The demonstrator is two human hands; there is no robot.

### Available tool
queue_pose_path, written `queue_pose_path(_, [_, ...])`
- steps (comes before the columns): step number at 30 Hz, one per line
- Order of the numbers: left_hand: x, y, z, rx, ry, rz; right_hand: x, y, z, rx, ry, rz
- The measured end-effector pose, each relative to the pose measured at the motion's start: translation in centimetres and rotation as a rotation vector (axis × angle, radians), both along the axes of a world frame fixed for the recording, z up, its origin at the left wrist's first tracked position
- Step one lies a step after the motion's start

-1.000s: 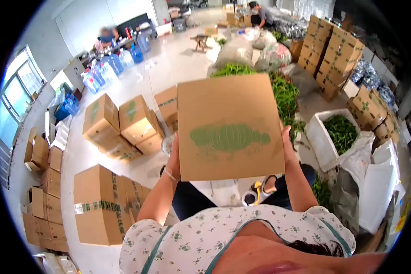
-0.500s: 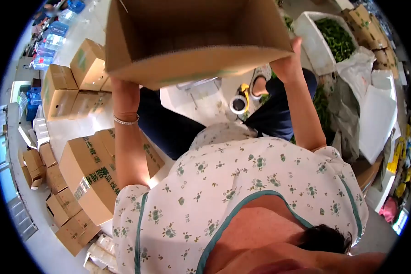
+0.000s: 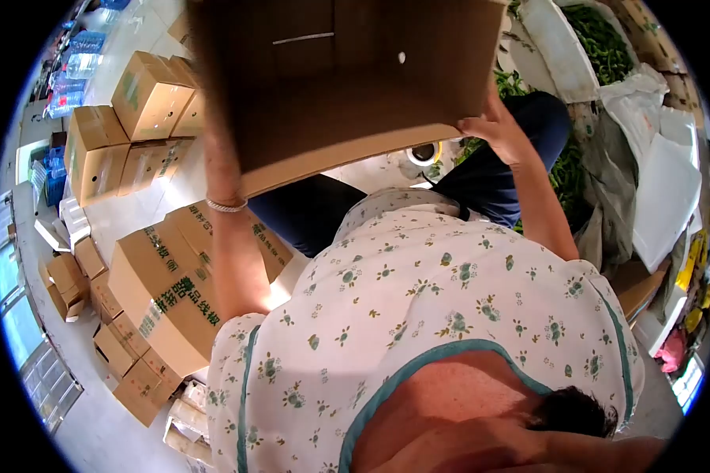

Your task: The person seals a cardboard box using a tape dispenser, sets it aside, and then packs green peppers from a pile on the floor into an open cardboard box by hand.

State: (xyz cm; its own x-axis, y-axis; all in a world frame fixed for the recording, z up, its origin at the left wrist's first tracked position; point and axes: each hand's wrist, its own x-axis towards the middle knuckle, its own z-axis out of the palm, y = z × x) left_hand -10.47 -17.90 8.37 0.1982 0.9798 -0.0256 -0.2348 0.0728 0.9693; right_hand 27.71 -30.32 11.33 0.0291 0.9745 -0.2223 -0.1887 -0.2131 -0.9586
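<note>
An open cardboard box [image 3: 355, 98] is held up off the floor [image 3: 134, 209], in front of the person, its mouth tipped back toward the body. The left hand [image 3: 222, 169] grips it at its left side, fingers hidden from view; the right hand [image 3: 501, 134] is closed on the near right corner, thumb over the rim and the other fingers partly out of sight.

As for how far things stand, the walls of this box are up and squared. Its inside shows only brown cardboard, with a pale slit and a small round hole letting light through, though the upper part runs out of view. No closing tape shows on the part in sight.

Further along are the boxes on the floor toward its left edge: a large taped carton [image 3: 166, 288] near the left elbow, and a closed stack [image 3: 99, 150] beyond it. Green produce [image 3: 599, 39] lies in a white foam crate [image 3: 556, 59] toward the floor's far right corner, and more loose greens [image 3: 566, 177] lie beside the right leg [image 3: 543, 126], all outside the held box.
</note>
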Motion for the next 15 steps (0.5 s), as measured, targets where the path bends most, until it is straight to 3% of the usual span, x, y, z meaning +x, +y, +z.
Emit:
queue_pose_path(3, [-2.8, 1.3, -6.6, 0.224, 0.349, -0.139, -0.5, 0.6, -4.7, -0.034, -0.103, -0.07])
queue_pose_path(4, [1.1, 0.0, -2.9, 0.18, 0.358, -0.125, -0.1, 0.2, -7.6, -0.026, -0.184, -0.151])
queue_pose_path(6, [5.2, -1.2, -0.4, 0.023, 0.279, -0.121, 0.1, -0.7, -7.7, -0.28, -0.138, -0.137])
queue_pose_path(8, [5.2, -0.9, -4.4, -0.142, 0.156, -0.13, -0.5, -1.7, -7.0, -0.421, -0.129, -0.187])
queue_pose_path(12, [5.6, 0.0, -4.2, -0.057, -0.021, -0.095, 0.3, -1.4, -9.0, -0.391, -0.133, -0.208])
queue_pose_path(13, [5.7, 0.7, -3.3, -0.003, -0.094, -0.187, 0.3, -0.6, -8.5, -0.35, -0.131, -0.219])
queue_pose_path(15, [6.9, 1.1, -0.3, 0.173, 0.008, -0.048, -0.4, 1.3, -7.8, -0.278, -0.119, -0.238])
